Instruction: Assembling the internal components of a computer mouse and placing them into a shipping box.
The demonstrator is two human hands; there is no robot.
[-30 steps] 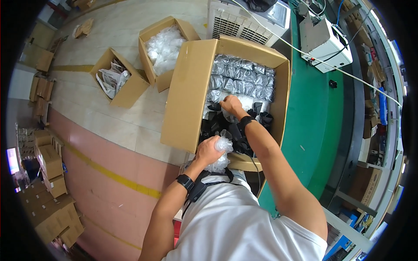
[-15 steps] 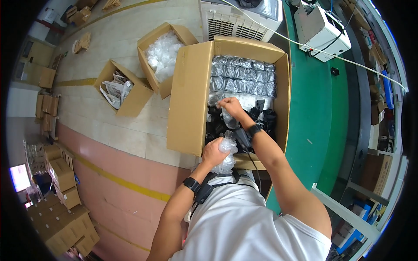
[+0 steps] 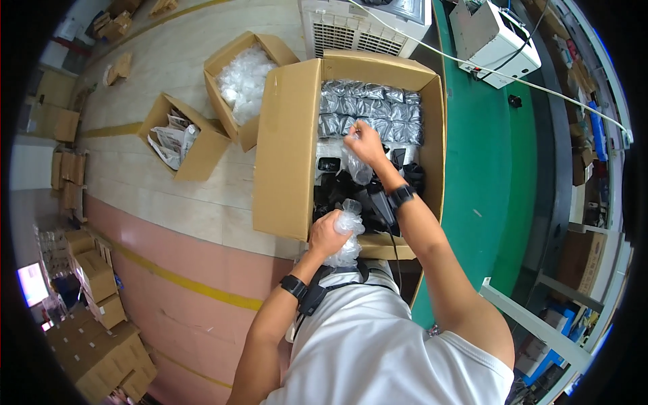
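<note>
My left hand (image 3: 326, 235) is closed round a bunch of crumpled clear plastic bags (image 3: 346, 248) at the near side of a large open cardboard box (image 3: 287, 155). Inside that box, my right hand (image 3: 365, 145) pinches a single clear plastic bag (image 3: 357, 169), which hangs from the fingers over black items (image 3: 331, 192). Rows of silver-grey wrapped packs (image 3: 371, 109) fill the far part of the box. A small black piece (image 3: 329, 164) lies left of the hanging bag. What kind of items the black ones are, I cannot make out.
Left of the large box stand a carton of clear plastic bags (image 3: 244, 84) and a carton of paper scraps (image 3: 206, 154). To the right runs a green-topped bench (image 3: 472, 202) with a white machine (image 3: 496, 44). A slatted grey-white unit (image 3: 358, 32) stands beyond the box.
My right hand has moved forward with the clear plastic bag, uncovering the small black piece in the box. My left hand keeps its hold on the bunch of bags.
</note>
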